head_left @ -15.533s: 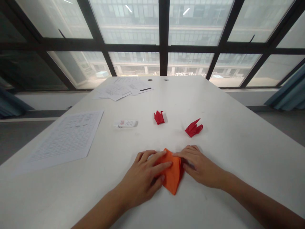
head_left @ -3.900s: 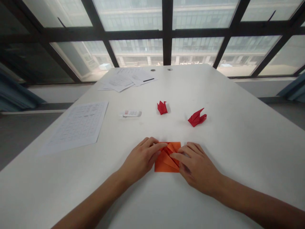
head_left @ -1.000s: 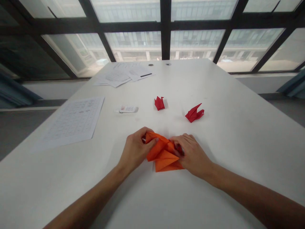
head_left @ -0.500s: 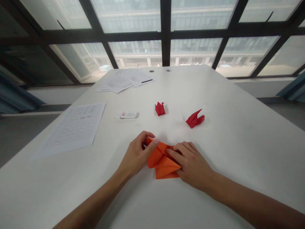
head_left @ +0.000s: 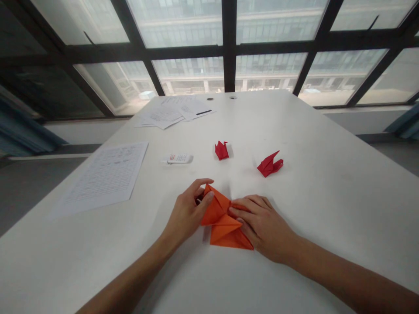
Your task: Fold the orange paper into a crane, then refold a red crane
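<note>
A partly folded sheet of orange origami paper (head_left: 225, 233) lies on the white table, its upper layers lifted and creased into pointed flaps. My left hand (head_left: 190, 209) pinches the raised upper-left flap between thumb and fingers. On the other side, my right hand (head_left: 266, 224) presses its fingers onto the right part of the paper, covering some of it. Beyond my hands stand two red folded paper birds: a smaller bird (head_left: 221, 151) straight ahead, and a larger bird (head_left: 269, 165) to its right.
A white glue bottle (head_left: 180, 158) lies left of the smaller bird. One printed sheet (head_left: 104, 176) rests at the table's left side, and more papers (head_left: 166, 113) overlap near the far edge. Large dark-framed windows (head_left: 230, 48) stand behind the white table (head_left: 310, 144).
The left flap of the orange paper stands higher and opens wider in my left hand. The lower-right corner has come into view under my right hand. The camera view has shifted slightly.
</note>
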The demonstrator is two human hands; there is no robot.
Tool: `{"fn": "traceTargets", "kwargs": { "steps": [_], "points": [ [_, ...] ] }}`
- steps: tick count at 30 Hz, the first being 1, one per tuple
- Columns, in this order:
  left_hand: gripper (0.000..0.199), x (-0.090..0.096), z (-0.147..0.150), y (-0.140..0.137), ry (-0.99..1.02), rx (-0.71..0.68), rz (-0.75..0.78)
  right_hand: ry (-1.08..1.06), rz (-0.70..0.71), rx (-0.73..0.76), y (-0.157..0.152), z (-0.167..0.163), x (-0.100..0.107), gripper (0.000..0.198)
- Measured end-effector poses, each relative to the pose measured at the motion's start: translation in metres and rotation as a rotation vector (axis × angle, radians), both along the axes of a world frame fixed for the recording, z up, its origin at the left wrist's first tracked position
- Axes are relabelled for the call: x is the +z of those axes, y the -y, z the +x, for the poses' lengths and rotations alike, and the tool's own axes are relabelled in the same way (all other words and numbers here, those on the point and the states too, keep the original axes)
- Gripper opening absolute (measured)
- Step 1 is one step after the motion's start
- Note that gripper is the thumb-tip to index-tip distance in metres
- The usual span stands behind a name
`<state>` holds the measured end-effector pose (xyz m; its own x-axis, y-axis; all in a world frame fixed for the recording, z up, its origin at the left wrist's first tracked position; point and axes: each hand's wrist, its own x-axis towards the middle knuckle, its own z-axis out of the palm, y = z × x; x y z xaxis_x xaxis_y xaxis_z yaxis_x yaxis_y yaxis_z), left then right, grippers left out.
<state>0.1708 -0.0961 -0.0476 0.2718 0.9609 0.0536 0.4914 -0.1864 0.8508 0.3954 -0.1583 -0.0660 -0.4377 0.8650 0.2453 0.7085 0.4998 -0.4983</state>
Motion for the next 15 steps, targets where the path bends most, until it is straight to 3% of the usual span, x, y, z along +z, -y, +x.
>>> {"fn": "traceTargets", "kwargs": {
  "steps": [15],
  "points": [
    [0.029, -0.007, -0.011, -0.004, 0.003, 0.048, 0.016, 0.092, 0.068, -0.158, 0.007, -0.005, -0.008, 0.039]
  ]
}}
